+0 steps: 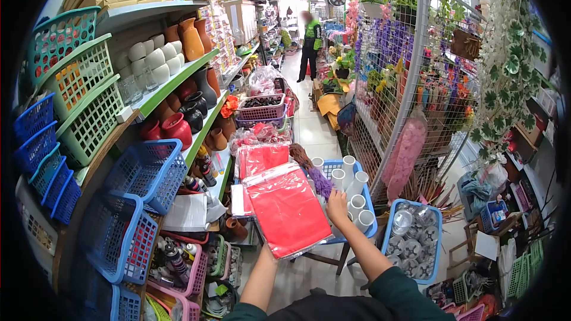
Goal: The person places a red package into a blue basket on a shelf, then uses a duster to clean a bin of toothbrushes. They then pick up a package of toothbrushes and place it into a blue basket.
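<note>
Left hand (pixel 269 252) mostly hidden, I bear from below a flat, clear plastic packet of red sheets (pixel 289 211), held to the left of a blue plastic basket (pixel 370 200) and in front of its left side. The packet covers my fingers, so I cannot say whether they grip. My right hand (pixel 337 205), fingers curled, is over the basket, just beside a purple fringed bunch (pixel 322 184); whether it grips that, I cannot make out. White cylinders (pixel 357 186) stand in the basket. More red packets (pixel 262 157) lie beyond its left side; a blue tray of clear cups (pixel 439 244) is near its right. Far beyond the basket, a person in green and black (pixel 310 41) stands in the aisle. The slick plastic probably calls for a palm spread under its middle, the packet level, my right sleeve clear of the cylinders.
</note>
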The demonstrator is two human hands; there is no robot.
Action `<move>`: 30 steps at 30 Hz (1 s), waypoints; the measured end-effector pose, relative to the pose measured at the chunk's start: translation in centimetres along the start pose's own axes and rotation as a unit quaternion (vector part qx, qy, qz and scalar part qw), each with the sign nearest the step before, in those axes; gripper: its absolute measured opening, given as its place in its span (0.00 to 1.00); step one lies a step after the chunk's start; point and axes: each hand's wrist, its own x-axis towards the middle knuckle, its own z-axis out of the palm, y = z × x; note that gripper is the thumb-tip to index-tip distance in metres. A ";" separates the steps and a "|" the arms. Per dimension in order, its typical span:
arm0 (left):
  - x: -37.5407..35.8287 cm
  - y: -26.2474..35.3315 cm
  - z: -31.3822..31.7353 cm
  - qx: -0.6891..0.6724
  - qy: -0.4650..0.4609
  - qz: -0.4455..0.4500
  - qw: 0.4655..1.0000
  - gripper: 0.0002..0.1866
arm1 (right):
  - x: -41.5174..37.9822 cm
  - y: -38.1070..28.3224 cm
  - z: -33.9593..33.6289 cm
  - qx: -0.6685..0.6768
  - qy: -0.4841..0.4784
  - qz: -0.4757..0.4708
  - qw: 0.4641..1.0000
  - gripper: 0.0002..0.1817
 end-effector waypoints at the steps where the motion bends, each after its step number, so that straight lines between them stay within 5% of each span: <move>1: 0.2 -0.1 0.3 0.001 0.001 0.003 1.000 0.37 | 0.0 0.0 0.2 -0.012 -0.010 0.010 1.000 0.28; 5: 1.4 0.4 0.9 0.002 0.007 0.016 1.000 0.37 | -0.3 -0.2 -1.6 -0.002 0.004 0.031 0.999 0.29; 7: 1.8 0.6 1.1 0.002 0.008 0.026 1.000 0.37 | 0.0 -0.4 -2.5 0.014 0.166 -0.014 0.986 0.30; 8: 2.2 0.4 1.3 0.001 0.008 0.031 0.999 0.36 | -0.1 -0.4 -2.9 0.014 0.166 -0.016 0.986 0.30; 9: 2.8 0.5 1.6 0.000 0.009 0.035 0.999 0.36 | -0.4 -0.4 -3.3 0.221 0.172 0.020 0.960 0.27; 11: 3.4 0.4 2.2 -0.001 0.012 0.042 0.999 0.36 | -0.8 -0.3 -3.5 0.592 0.108 0.145 0.785 0.26; 12: 4.2 0.6 3.0 -0.002 0.013 0.046 0.999 0.36 | -1.0 -0.4 -3.9 0.592 0.107 0.144 0.786 0.26; 14: 4.6 0.6 3.2 -0.002 0.016 0.052 0.999 0.36 | -2.4 -1.5 -6.1 0.835 0.002 0.246 0.492 0.27; 15: 5.1 0.9 3.4 -0.002 0.017 0.056 0.998 0.36 | -3.2 -2.1 -7.4 0.865 -0.044 0.225 0.446 0.27; 18: 5.8 0.6 4.1 0.000 0.018 0.065 0.998 0.36 | -4.3 -4.6 -8.2 0.865 -0.133 0.214 0.433 0.23; 24: 8.2 0.8 5.9 0.002 0.027 0.097 0.995 0.36 | -2.0 -5.2 -8.4 0.862 -0.067 0.194 0.463 0.22; 27: 5.4 2.8 13.0 0.017 0.069 0.230 0.971 0.41 | 0.1 -4.4 -7.3 0.870 -0.078 0.166 0.458 0.20; 30: 4.4 5.3 11.5 0.030 0.036 0.301 0.952 0.41 | 1.4 -5.3 -6.5 0.851 -0.100 0.197 0.476 0.17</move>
